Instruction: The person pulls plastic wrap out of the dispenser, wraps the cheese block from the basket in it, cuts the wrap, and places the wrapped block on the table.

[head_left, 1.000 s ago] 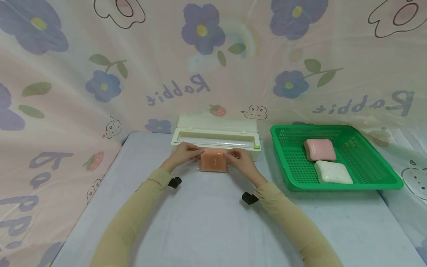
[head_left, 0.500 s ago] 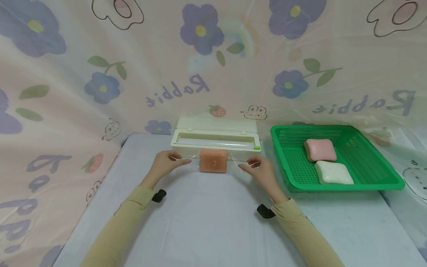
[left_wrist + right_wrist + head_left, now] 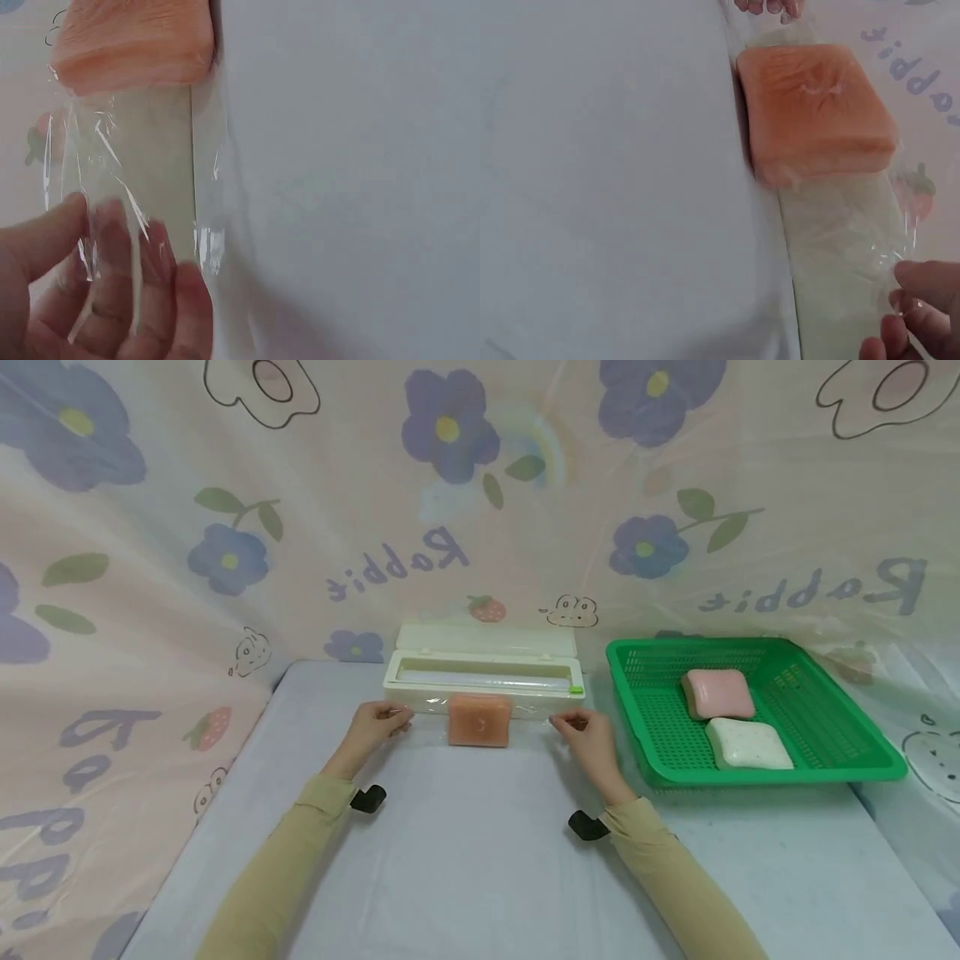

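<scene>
An orange bar of soap (image 3: 478, 721), wrapped in clear plastic film, stands in front of the cream cling film dispenser (image 3: 486, 692). Film extends from both sides of the soap. On the left, my left hand (image 3: 372, 731) pinches one end of the plastic film (image 3: 112, 150) between thumb and fingers; in the left wrist view the other fingers show through it. My right hand (image 3: 590, 743) pinches the opposite end beside the dispenser's right corner. The right wrist view shows wrinkled film over the soap's face (image 3: 817, 97) and the right fingertips (image 3: 911, 274) at the film's edge.
The dispenser's lid (image 3: 486, 640) is up against the patterned curtain (image 3: 525, 527), and a film roll (image 3: 483, 678) lies inside. To the right, a green basket (image 3: 750, 778) holds a pink soap bar (image 3: 720, 695) and a white soap bar (image 3: 750, 745). A white cloth (image 3: 480, 860) covers the table.
Both hands have moved from the soap's sides outward, drawing the film ends apart left and right. The soap has stayed in front of the dispenser.
</scene>
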Tool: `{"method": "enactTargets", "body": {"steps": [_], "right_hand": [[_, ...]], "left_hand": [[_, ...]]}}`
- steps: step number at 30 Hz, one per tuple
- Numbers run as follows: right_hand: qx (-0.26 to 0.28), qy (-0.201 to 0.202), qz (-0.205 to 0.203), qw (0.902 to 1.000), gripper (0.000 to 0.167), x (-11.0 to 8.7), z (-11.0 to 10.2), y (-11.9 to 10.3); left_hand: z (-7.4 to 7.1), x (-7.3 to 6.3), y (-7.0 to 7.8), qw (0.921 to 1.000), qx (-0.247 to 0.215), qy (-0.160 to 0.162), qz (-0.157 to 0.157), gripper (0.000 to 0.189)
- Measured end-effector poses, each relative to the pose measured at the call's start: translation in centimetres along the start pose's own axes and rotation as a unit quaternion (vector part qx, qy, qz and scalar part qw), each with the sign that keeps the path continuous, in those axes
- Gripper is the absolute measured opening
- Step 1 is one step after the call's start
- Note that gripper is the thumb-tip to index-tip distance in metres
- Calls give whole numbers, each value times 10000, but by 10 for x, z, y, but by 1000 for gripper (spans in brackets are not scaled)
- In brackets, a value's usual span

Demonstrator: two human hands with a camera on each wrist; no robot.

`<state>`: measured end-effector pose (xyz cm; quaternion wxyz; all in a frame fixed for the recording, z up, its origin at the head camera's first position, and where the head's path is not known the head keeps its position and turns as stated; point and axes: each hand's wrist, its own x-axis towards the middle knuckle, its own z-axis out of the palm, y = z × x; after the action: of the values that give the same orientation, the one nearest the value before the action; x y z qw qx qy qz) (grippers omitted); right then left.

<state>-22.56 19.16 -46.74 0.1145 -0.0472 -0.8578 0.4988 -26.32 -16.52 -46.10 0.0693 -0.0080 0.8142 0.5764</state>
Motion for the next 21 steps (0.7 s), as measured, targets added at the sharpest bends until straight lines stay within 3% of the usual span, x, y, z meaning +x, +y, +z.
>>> {"method": "enactTargets", "body": {"steps": [4,6,9,15,21], "right_hand": [[-222,228,124,9994,28,2,0,-2],[-234,266,205,9992,30,3,0,-1],[-76,186,322,9993,32,5,1,2],[934,-373,629,9929,34,9,1,7],[954,-609,781,9905,28,10,-2,7]], "left_hand": [[4,0,6,9971,349,649,-192,32],[6,0,9,9959,365,783,-268,37],[8,2,10,9975,115,632,-290,42],[8,4,8,9982,-456,98,-387,32],[8,6,4,9950,-770,105,-626,33]]}}
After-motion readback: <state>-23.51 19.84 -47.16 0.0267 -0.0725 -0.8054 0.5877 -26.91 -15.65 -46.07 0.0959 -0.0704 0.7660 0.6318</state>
